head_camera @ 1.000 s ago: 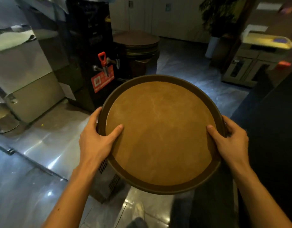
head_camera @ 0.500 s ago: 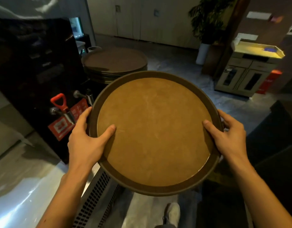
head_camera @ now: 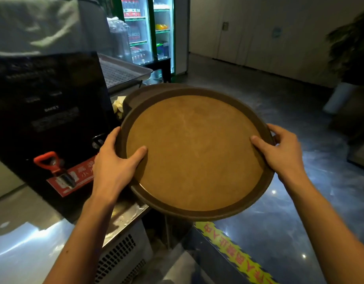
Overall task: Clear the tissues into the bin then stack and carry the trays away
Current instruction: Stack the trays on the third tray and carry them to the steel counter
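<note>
I hold a round brown tray (head_camera: 195,152) with a dark rim in both hands, level in front of me. My left hand (head_camera: 115,162) grips its left edge with the thumb on the tray's surface. My right hand (head_camera: 279,152) grips the right edge the same way. Just behind and under the held tray, the rim of a stack of similar brown trays (head_camera: 140,95) shows at the far left. Whether the held tray touches that stack is hidden. No tissues lie on the tray.
A black hot-water dispenser (head_camera: 47,111) with a red-handled tap (head_camera: 47,160) stands on the steel counter (head_camera: 33,232) at left. A perforated metal tray (head_camera: 121,72) and a lit drinks fridge (head_camera: 148,31) are behind. Yellow floor tape (head_camera: 234,253) runs below; a potted plant (head_camera: 351,58) stands far right.
I have walked closer and turned left: the stack of trays, once ahead of the held tray, is now right under its far edge. The fridge has come into view.
</note>
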